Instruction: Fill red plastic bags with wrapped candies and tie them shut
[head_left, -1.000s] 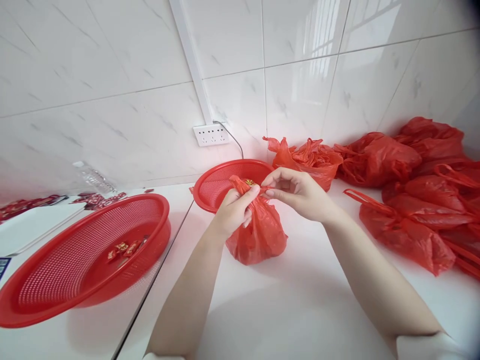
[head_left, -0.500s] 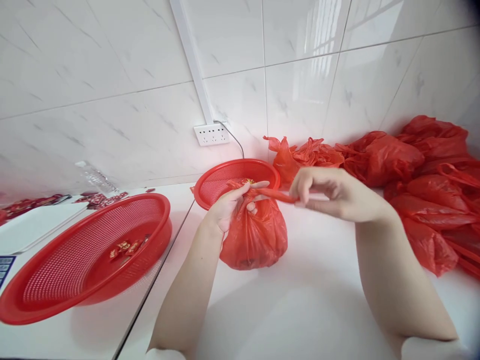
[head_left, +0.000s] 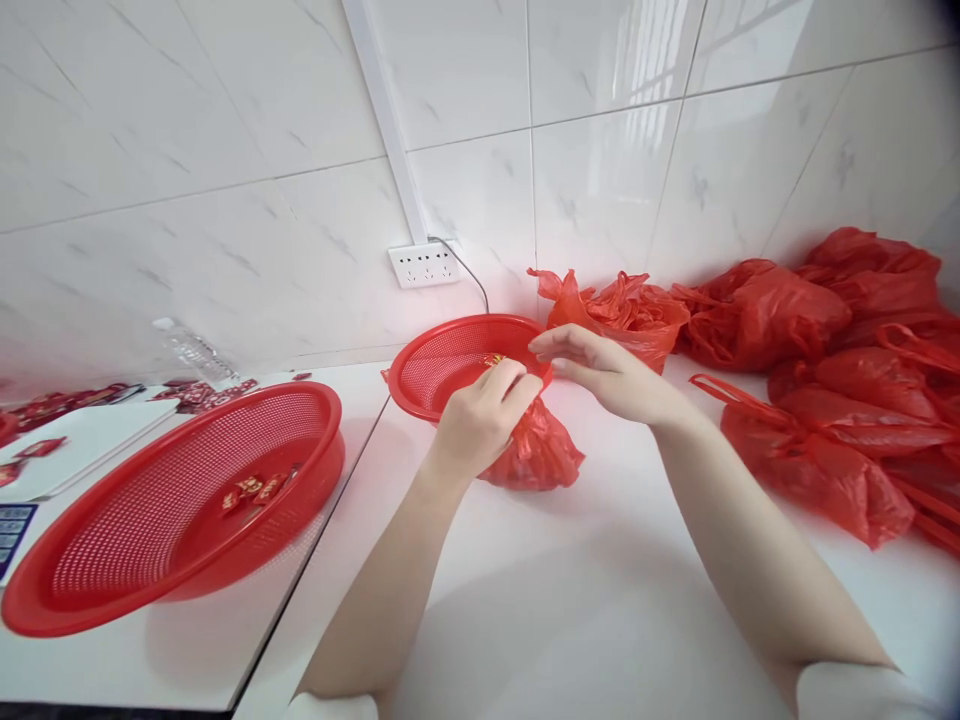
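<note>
Right hand has shifted leftward, grip parted; left hand clasps red bag

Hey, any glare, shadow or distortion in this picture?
Head view: striped glare on the tiled wall, upper right; same head view: soft grey shadow across the white table; again head view: the big basket at left looks stretched, suggesting wide-angle distortion.

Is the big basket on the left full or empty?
Neither: a few red packets lie in the big basket, with bare floor around them.
</note>
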